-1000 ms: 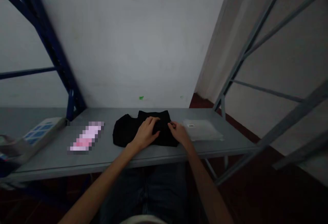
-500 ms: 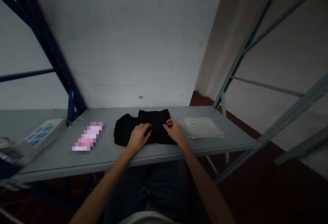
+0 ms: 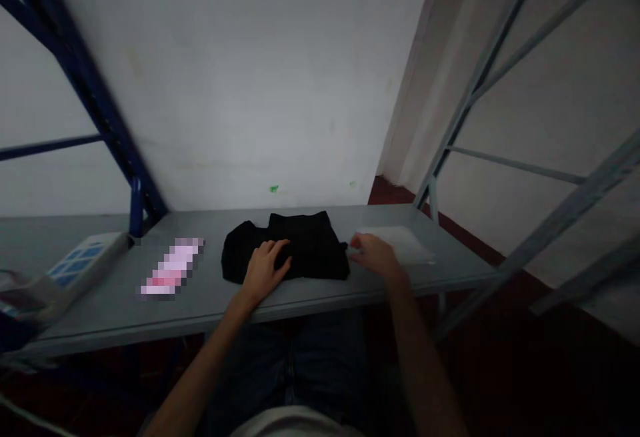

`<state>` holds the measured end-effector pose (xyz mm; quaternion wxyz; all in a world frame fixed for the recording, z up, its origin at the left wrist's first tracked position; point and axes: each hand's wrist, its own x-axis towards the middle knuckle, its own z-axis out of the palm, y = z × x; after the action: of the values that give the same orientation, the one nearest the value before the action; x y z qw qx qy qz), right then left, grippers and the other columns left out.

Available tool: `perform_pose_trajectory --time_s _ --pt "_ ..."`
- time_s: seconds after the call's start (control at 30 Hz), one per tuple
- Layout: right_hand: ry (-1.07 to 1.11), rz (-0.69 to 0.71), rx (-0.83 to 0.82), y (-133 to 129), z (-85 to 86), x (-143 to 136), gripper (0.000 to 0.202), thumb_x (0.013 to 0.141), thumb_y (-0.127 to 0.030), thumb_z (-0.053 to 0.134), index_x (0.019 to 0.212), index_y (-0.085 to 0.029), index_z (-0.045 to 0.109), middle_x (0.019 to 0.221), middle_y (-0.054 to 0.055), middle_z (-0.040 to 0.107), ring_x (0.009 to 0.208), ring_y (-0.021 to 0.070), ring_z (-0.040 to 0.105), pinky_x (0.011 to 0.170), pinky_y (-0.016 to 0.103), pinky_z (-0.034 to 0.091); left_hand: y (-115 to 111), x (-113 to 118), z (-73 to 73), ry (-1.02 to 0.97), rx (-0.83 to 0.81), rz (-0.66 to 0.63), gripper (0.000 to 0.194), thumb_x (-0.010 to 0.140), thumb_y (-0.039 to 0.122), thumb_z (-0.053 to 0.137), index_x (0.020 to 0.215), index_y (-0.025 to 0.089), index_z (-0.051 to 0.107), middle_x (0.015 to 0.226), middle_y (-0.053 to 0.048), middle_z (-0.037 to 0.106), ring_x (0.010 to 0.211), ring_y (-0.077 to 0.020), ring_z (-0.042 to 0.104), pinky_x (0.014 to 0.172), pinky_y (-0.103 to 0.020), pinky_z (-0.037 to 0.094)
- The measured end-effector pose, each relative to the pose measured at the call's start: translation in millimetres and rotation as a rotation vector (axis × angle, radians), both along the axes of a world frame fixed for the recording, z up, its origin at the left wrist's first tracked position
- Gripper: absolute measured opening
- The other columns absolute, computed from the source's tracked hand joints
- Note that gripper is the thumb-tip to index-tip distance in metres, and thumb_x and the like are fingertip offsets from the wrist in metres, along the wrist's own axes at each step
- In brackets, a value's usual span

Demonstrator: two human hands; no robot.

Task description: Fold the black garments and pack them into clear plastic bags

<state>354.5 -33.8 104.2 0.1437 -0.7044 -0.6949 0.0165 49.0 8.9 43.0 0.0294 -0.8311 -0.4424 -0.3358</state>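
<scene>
A dark black folded garment (image 3: 307, 244) lies on the grey table (image 3: 200, 307) in front of me. My left hand (image 3: 266, 267) rests palm down on its left part, thumb and fingers apart. At the garment's right edge is my right hand (image 3: 374, 254), its fingers bent together and slightly blurred. A small black tip of fabric sticks out from that edge to the right fingertips, which pinch it. Behind the right hand lies a stack of clear plastic bags (image 3: 407, 245), partly covered by the hand.
A pixelated pink item (image 3: 173, 267) lies left of the garment. A white box with blue panels (image 3: 83, 257) stands at the far left. Blue metal posts (image 3: 100, 104) and grey metal bars (image 3: 460, 117) frame the table, with a white wall (image 3: 280, 90) behind.
My right hand has moved right, from on top of the garment to its right edge, partly over the plastic bags. My left hand stays on the fabric with its fingers a little straighter.
</scene>
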Motion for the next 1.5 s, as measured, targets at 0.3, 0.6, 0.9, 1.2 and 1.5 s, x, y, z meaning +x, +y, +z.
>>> perform_pose_trajectory --time_s 0.3,0.6,0.9,1.2,1.5 --pt "0.018 -0.110 -0.254 1 -14.1 69 0.034 0.067 -0.016 0.082 0.099 -0.022 0.073 0.101 0.004 0.077 0.091 0.0207 0.070 0.071 0.025 0.044 -1 0 -1.3 -0.023 0.044 -0.058 0.047 0.094 0.032 0.063 0.140 0.030 0.058 0.134 -0.012 0.050 0.124 -0.0296 0.053 0.104 -0.049 0.049" --pt "0.121 -0.067 -0.074 7 -21.7 79 0.008 0.081 -0.024 0.075 0.087 -0.024 0.080 0.089 0.006 0.079 0.086 0.0237 0.073 0.077 0.030 0.051 -5 0 1.7 -0.060 0.031 -0.061 0.046 0.094 0.038 0.065 0.137 0.027 0.057 0.142 -0.013 0.048 0.131 -0.0319 0.050 0.109 -0.052 0.046" --pt "0.152 0.175 0.668 9 10.4 -31 0.026 0.102 -0.027 0.055 0.114 -0.022 0.077 0.111 0.009 0.072 0.107 0.0244 0.062 0.098 0.038 0.047 -13 3 10.6 -0.341 0.055 -0.126 0.049 0.101 0.032 0.055 0.148 0.025 0.045 0.104 -0.005 0.063 0.098 -0.0198 0.064 0.092 -0.037 0.054" --pt "0.061 0.513 0.560 5 -19.8 -114 0.024 0.102 -0.024 0.058 0.119 -0.029 0.074 0.112 0.006 0.073 0.108 0.0238 0.060 0.091 0.039 0.045 -17 -1 8.1 -0.340 0.146 -0.111 0.017 0.099 0.035 0.061 0.111 0.024 0.067 0.100 -0.005 0.070 0.094 -0.0205 0.065 0.084 -0.036 0.057" --pt "0.059 0.504 0.564 6 -22.6 -119 0.021 0.103 -0.026 0.058 0.115 -0.029 0.075 0.111 0.005 0.074 0.107 0.0236 0.061 0.091 0.039 0.044 -18 -2 8.4 -0.305 0.099 -0.075 0.019 0.103 0.036 0.053 0.105 0.024 0.068 0.099 -0.006 0.069 0.094 -0.0204 0.066 0.084 -0.035 0.056"
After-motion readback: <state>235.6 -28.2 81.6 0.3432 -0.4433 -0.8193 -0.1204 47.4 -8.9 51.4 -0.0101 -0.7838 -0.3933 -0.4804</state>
